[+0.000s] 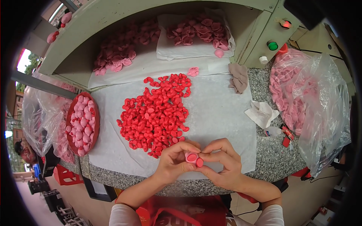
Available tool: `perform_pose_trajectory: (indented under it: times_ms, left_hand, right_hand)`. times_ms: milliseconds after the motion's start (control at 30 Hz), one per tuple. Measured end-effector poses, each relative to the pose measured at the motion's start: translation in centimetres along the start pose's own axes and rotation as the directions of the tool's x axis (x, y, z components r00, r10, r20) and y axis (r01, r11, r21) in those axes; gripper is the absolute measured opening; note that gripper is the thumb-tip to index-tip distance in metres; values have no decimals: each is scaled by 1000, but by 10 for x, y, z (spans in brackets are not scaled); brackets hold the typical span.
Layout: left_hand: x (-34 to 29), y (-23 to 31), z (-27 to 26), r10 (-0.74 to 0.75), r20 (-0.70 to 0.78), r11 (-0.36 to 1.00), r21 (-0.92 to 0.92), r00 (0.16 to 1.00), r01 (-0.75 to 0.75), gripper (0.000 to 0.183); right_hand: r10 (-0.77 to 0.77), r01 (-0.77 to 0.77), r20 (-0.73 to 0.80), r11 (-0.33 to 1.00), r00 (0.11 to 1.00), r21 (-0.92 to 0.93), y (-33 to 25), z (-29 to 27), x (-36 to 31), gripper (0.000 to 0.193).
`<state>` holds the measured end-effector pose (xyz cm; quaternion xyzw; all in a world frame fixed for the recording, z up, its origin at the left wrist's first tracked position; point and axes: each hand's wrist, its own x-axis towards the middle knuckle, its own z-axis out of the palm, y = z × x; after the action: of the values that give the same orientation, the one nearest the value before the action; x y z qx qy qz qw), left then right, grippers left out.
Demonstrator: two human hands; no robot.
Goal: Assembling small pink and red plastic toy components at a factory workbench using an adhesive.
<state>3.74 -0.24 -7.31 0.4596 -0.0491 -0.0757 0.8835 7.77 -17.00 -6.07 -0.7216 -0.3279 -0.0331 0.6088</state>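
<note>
Between my two hands, above the front edge of the white sheet, is a small pink hollow piece (191, 157) with red oval-ended parts at it. My left hand (174, 160) pinches its left side between thumb and fingers. On the other side, the fingertips of my right hand (223, 162) close on the piece and a red part (199, 162). Just beyond my left hand spreads a heap of small curved red pieces (154, 109). Fingers partly hide what is held, so its exact shape cannot be made out.
A red bowl (97, 124) of pink pieces with red parts stands left. Pink pieces (200, 30) lie on white sheets inside the shelf. At right are a grey cloth (238, 77), a white cloth (262, 113), a small bottle (273, 131) and a clear bag (324, 109) of pink pieces.
</note>
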Motion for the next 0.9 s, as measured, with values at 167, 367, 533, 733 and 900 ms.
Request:
perform_pose_trajectory:
  times_ms: [167, 367, 533, 733, 900]
  left_hand:
    - [-1, 0, -8, -122, 74, 989, -75, 990, 128, 38]
    - [-1, 5, 2, 210, 1, 869, 458, 978, -188, 43]
    - [-3, 8, 9, 178, -72, 860, 495, 981, -120, 41]
    - [-4, 7, 8, 225, -3, 717, 678, 974, -164, 33]
    - [-3, 2, 7, 318, 72, 625, 734, 945, -266, 33]
  right_hand:
    - [203, -200, 1, 966, 979, 161, -5, 0, 7, 42]
    - [425, -567, 376, 624, 823, 537, -3, -1, 3, 53]
    - [404, -613, 468, 613, 786, 499, -3, -3, 6, 54]
    - [374, -575, 455, 668, 808, 472, -8, -3, 4, 56]
    - [358, -518, 410, 754, 839, 404, -10, -2, 2, 53]
